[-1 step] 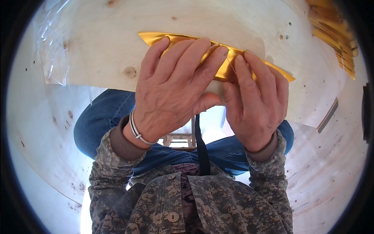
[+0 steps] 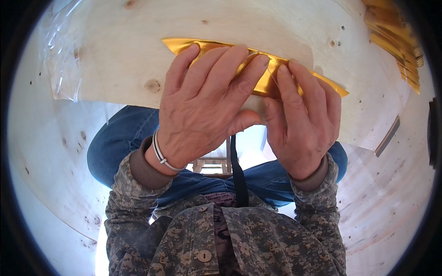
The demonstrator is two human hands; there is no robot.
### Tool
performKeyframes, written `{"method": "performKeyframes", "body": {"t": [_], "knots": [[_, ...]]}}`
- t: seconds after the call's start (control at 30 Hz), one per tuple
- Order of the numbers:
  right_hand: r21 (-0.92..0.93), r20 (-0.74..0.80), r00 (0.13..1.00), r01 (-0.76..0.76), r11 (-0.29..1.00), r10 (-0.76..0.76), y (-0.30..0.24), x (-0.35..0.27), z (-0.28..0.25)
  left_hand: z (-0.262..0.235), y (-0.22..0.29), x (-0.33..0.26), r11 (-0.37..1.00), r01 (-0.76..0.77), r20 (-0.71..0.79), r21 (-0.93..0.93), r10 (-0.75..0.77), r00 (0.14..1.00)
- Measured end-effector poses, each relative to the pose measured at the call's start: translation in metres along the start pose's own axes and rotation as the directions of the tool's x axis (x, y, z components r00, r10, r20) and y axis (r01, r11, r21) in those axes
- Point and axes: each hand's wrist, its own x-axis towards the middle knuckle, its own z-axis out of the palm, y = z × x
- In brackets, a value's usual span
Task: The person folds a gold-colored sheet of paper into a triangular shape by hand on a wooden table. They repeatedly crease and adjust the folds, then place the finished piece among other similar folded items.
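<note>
A shiny gold foil strip (image 2: 269,83) lies slanted along the near edge of the wooden tabletop, its pointed left end and right tip showing past my fingers. My left hand (image 2: 207,92) lies over its left half, fingers stretched and pressing on the foil, the thumb apart below it. With bent fingers on the right half and the thumb close to the front edge, my right hand (image 2: 306,110) grips the foil. Between the two hands a thin thread (image 2: 273,77) crosses the gold surface. What lies under my fingers is hidden.
The pale, knotty wooden tabletop (image 2: 115,55) spreads ahead. Clear plastic film (image 2: 62,60) is at the left. Fringed gold foil (image 2: 396,41) sits at the far right. A flat dark-edged bar (image 2: 387,136) lies at the right edge. My knees are below the table.
</note>
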Motion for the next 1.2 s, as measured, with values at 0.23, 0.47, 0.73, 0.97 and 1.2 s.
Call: {"method": "performKeyframes", "body": {"t": [0.23, 0.47, 0.73, 0.97, 1.2], "knots": [[0.038, 0.045, 0.999, -0.027, 0.999, 0.026, 0.001, -0.003, -0.004, -0.001, 0.001, 0.0, 1.0, 0.011, 0.014, -0.007, -0.011, 1.0], [0.051, 0.061, 0.997, -0.055, 0.997, 0.052, 0.0, -0.003, -0.005, -0.001, 0.0, -0.001, 1.0, 0.002, 0.017, -0.009, -0.002, 1.0], [0.074, 0.036, 0.995, -0.091, 0.993, 0.089, -0.002, -0.005, -0.003, 0.001, -0.002, -0.002, 1.0, -0.015, 0.007, -0.012, 0.015, 1.0], [0.07, 0.015, 0.999, -0.052, 0.996, 0.051, 0.001, -0.008, -0.002, 0.0, -0.002, -0.001, 1.0, -0.023, 0.03, 0.002, 0.023, 0.999], [0.074, -0.045, 0.998, -0.047, 0.996, 0.05, 0.002, -0.011, 0.004, -0.002, -0.002, 0.0, 1.0, -0.026, 0.04, 0.007, 0.025, 0.999]]}}
